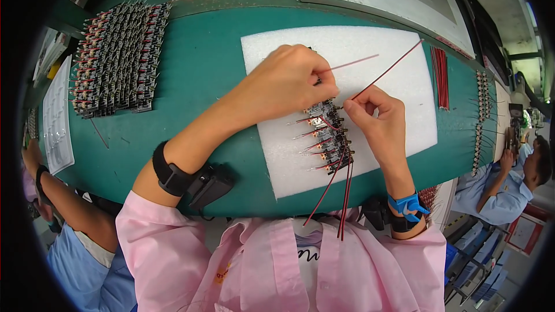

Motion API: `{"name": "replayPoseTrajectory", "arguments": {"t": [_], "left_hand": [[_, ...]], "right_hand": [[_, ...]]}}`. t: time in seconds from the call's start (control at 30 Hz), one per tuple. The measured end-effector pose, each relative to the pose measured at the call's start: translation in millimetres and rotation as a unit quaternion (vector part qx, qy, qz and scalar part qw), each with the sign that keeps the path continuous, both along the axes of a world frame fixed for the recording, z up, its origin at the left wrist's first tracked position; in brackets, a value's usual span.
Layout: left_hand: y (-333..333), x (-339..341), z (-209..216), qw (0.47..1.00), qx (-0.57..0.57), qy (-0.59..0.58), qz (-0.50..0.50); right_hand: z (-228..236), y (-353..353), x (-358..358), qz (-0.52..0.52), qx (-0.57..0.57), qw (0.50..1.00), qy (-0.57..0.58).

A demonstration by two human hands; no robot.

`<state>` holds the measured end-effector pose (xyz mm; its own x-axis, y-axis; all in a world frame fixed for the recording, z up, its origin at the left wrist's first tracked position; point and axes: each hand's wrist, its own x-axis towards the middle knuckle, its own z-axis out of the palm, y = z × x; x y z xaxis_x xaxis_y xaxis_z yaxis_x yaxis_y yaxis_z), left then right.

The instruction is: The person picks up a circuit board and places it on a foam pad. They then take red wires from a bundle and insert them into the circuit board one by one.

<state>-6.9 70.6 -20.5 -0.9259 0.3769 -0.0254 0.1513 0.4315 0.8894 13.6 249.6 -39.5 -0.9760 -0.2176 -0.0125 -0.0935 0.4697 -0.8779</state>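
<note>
head view. the left hand (295, 81) is clenched over the upper end of a row of small switch parts (328, 138) lying on a white foam pad (399, 110) at the middle of the green desk (196, 81); its fingertips pinch something at the top of the row, from which a thin reddish wire (352, 63) runs toward the far edge, though the pinch itself is hidden. the right hand (376, 118) grasps a red wire (393, 66) between thumb and forefinger, its lower end held just beside the top part, its free end pointing at the far right corner of the pad. parts lower in the row already carry red and black leads (344, 196) that trail over the near edge of the desk. judged step: fitting a wire to the uppermost part. the next move seems to call for steadying that part and guiding the wire end finely into its terminal. a block of finished parts (118, 58) lies at the far left corner; spare red wires (441, 78) lie along the right edge.
</note>
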Motion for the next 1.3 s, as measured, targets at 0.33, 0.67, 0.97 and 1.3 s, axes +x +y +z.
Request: {"name": "replayPoseTrajectory", "arguments": {"t": [0.33,0.67,0.97,1.3], "left_hand": [[-1,-2,-6,0.999,0.010,0.019,0.049],[-1,0,-11,0.998,-0.009,0.056,0.041],[-1,1,-14,0.995,-0.030,0.076,0.048],[0,2,-15,0.994,-0.046,0.086,0.042]], "right_hand": [[0,-10,3,-0.049,-0.007,0.999,-0.013],[-4,-5,9,-0.047,-0.017,0.998,-0.024],[-11,-5,11,-0.042,0.000,0.999,0.014],[-9,-6,11,-0.057,0.028,0.998,0.010]]}}
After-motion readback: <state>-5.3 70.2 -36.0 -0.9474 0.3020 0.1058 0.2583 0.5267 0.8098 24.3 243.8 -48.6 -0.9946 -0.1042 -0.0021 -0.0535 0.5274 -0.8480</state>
